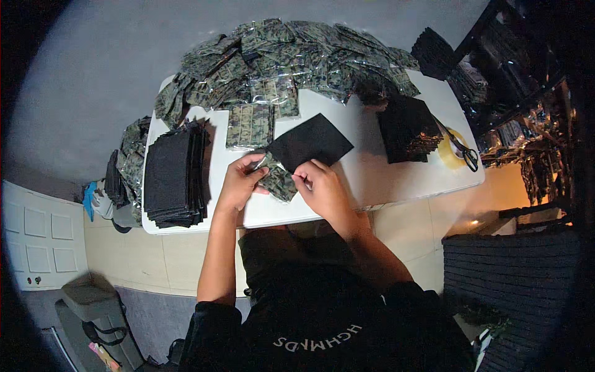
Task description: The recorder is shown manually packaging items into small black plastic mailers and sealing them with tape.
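Left hand (238,182) pinching a camouflage packet (280,181), right hand (323,188) curled at its edge

Clock centred between the two hands, twelve at the far side of the counter (378,189).

Left hand: thumb on top, fingers behind, gripping the packet's left side. Packet sits at the centre, tilted, over the near part of the counter; likely held there because both hands reach it easily and the eyes look straight down on it.

Right hand: fingers bent, thumb and forefinger drawn in where packet and black sheet (314,141) meet. Cannot tell whether it pinches one, both or neither. Sheet lies between one and two o'clock, slanted, a corner by the packet.

Nine o'clock: tall black stack (175,177), piled flat, presumably to stay steady near the left hand. Two o'clock: second black stack (403,129). Just short of three: tape roll (449,157) and scissors (460,147), probably kept at that end within right-hand reach. Eleven: one flat packet (250,126). Twelve: packet heap (291,57) along the far edge, perhaps pushed back to leave working room.
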Available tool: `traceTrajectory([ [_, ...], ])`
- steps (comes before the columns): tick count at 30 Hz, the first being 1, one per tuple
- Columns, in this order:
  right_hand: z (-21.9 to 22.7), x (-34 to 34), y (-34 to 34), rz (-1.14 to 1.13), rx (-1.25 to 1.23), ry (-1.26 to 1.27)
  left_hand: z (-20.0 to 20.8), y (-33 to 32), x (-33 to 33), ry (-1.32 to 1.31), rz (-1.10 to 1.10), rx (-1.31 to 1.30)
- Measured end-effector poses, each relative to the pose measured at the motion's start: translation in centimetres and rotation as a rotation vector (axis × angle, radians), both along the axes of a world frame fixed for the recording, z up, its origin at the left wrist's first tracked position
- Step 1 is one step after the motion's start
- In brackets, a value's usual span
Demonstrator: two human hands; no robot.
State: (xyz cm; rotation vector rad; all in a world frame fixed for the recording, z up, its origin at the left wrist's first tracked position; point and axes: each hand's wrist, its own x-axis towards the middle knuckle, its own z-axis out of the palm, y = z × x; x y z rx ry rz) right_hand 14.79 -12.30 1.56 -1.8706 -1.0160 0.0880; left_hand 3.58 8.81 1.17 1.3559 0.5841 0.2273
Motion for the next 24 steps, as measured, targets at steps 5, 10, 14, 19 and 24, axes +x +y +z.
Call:
traceTrajectory([
  [5, 0.7, 1.1, 1.2, 0.074, -0.039, -0.048, 0.0, 0.8, 0.3, 0.031, -0.044, 0.095],
  [10, 2.1, 2.2, 4.7, -0.027, -0.031, -0.216, 0.0, 1.2, 0.5, 0.005, -0.092, 0.116],
  [14, 1.6, 2.8, 5.7, 0.004, -0.119, -0.23, 0.5, 1.3, 0.1, 0.058, -0.093, 0.109],
  [19, 1.4, 3.3, 5.7, -0.016, -0.049, -0.161, 1.5, 2.0, -0.7, 0.072, -0.059, -0.32],
  [24, 1.4, 3.0, 5.6, -0.014, 0.06, -0.15, 0.5, -3.2, -1.4, -0.217, -0.02, 0.055],
])
